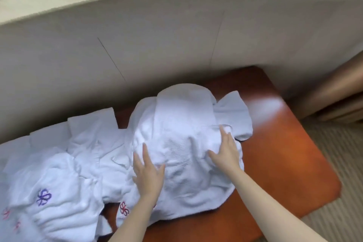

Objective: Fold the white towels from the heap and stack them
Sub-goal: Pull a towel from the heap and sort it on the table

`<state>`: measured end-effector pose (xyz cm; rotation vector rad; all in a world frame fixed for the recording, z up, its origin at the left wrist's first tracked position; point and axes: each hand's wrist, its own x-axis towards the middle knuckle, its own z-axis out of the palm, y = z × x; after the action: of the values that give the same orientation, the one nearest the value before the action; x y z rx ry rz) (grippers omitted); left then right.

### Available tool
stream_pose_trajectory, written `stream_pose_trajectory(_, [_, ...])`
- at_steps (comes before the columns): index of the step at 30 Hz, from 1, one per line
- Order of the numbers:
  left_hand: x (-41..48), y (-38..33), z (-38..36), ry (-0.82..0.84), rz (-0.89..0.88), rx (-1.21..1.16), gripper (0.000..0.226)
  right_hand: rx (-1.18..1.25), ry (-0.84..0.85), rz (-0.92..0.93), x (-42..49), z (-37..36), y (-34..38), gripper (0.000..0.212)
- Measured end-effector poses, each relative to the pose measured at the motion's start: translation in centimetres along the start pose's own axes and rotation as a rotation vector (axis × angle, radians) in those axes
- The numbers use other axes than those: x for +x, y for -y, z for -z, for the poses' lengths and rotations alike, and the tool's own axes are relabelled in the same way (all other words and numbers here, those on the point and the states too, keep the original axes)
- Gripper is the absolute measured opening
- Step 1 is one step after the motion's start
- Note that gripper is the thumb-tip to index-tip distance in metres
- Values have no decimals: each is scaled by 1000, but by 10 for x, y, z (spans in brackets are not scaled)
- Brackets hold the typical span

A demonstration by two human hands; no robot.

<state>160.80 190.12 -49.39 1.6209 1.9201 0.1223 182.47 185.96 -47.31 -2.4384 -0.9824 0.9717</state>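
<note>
Sprawling over the left end of the reddish wooden table [275, 153], the heap of white towels [59, 173] lies crumpled, and one towel shows a purple flower emblem [43, 197]. Just right of the heap, a rumpled white towel [180, 124] is spread over the table's middle, its far end close to the pale wall [157, 45]. The left hand [149, 175] rests flat on this towel's near left part, fingers straight and spread. The right hand [225, 151] lies flat on its right side, fingers straight, thumb out, gripping nothing. Farther right, bare tabletop shows, then striped carpet [343, 163] and a tan curtain [334, 88].
</note>
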Motion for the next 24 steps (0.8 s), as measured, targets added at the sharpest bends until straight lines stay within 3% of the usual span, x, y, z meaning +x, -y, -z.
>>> stream_pose_trajectory(4, [23,-19,-16,281,-132,290,112,-316,282,188,7,-34,1,96])
stream_pose_trajectory(8, [70,1,-45,412,-155,295,121,-408,409,192,42,-82,-14,95])
stream_pose_trajectory(16, [94,30,-61,408,-236,241,118,-517,346,259,68,-108,-35,100])
stream_pose_trajectory(20, [76,29,-48,405,-198,163,103,-533,377,215,53,-94,-20,90])
stream_pose_trajectory(24, [43,62,-25,224,-141,48,73,-533,135,213,16,-98,13,78])
